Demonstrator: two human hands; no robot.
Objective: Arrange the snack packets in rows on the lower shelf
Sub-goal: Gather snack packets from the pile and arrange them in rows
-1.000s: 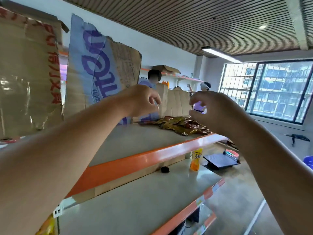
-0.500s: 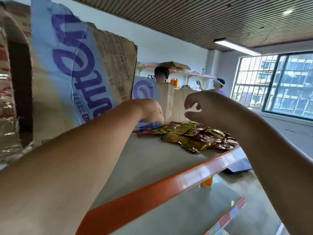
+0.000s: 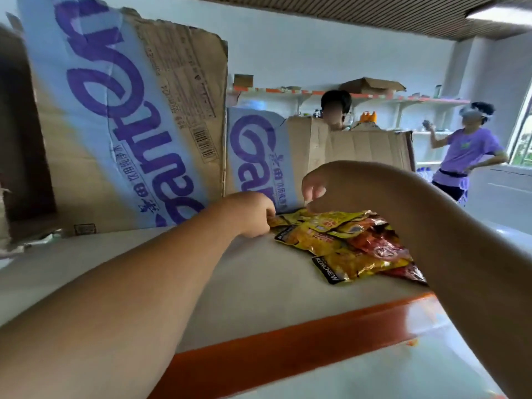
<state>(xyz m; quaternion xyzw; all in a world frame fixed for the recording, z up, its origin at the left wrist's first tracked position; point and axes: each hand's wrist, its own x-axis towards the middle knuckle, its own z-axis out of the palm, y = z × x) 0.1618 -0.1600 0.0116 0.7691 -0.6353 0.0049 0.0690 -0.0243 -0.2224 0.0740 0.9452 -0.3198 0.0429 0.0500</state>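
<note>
The shelf carries heaped snack packets. At their edge the left hand curls, grip unclear; the right hand hovers above, loose, empty.

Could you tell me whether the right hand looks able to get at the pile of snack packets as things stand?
Probably yes: the right hand hangs over the back of the snack packets, thumb and fingers parted, with nothing in between. The cardboard boxes stand behind the pile, out of the way.

Readable print on a packet and a carton
The yellow snack packet carries "KONCHEW" on its black edge; the cardboard panel behind shows purple "Gan", with the rest hidden.
</note>
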